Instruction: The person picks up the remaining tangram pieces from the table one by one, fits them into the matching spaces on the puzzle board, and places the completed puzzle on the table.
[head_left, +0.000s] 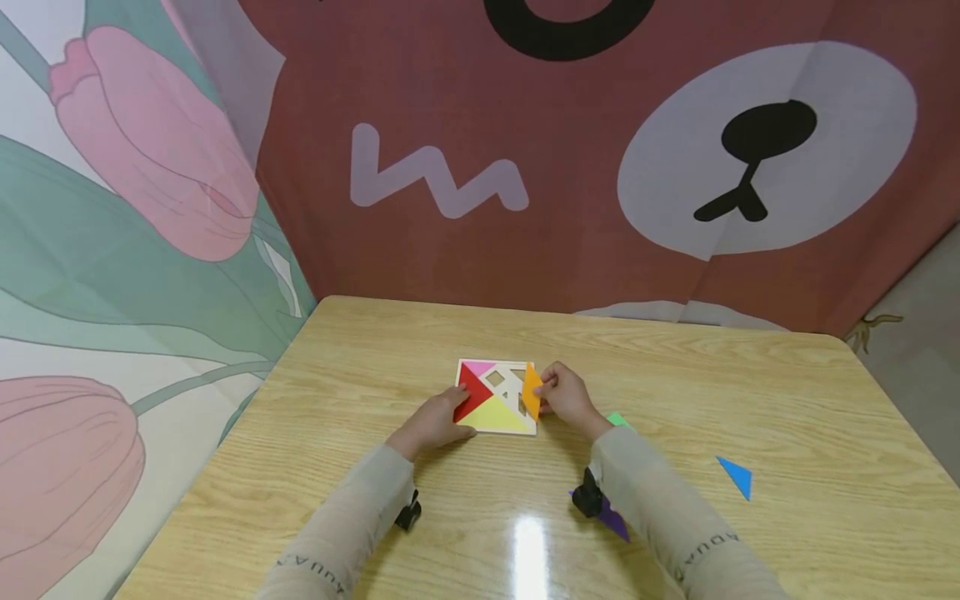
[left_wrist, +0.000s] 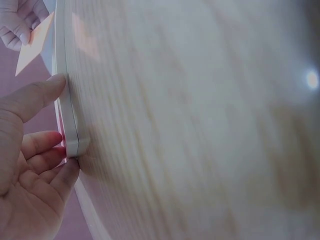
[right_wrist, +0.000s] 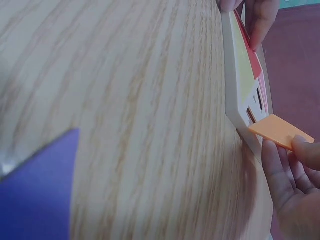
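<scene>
A square white tangram board (head_left: 513, 385) lies on the table in front of me. A red triangle (head_left: 476, 393), a yellow triangle (head_left: 497, 415) and a pink piece (head_left: 477, 367) sit in it. Cut-out gaps show at its right side. My left hand (head_left: 433, 422) grips the near left corner, thumb on the near edge and fingertips over the red triangle. Between thumb and fingers, my right hand (head_left: 567, 396) pinches an orange parallelogram piece (right_wrist: 280, 131), held tilted over the board's right edge.
To the right lie a green piece (head_left: 619, 420), partly behind the right sleeve, and a blue triangle (head_left: 737, 477). A purple piece (right_wrist: 45, 192) lies nearer me, partly hidden under the right forearm in the head view. A printed cloth (head_left: 450, 258) hangs behind the wooden table (head_left: 360, 358).
</scene>
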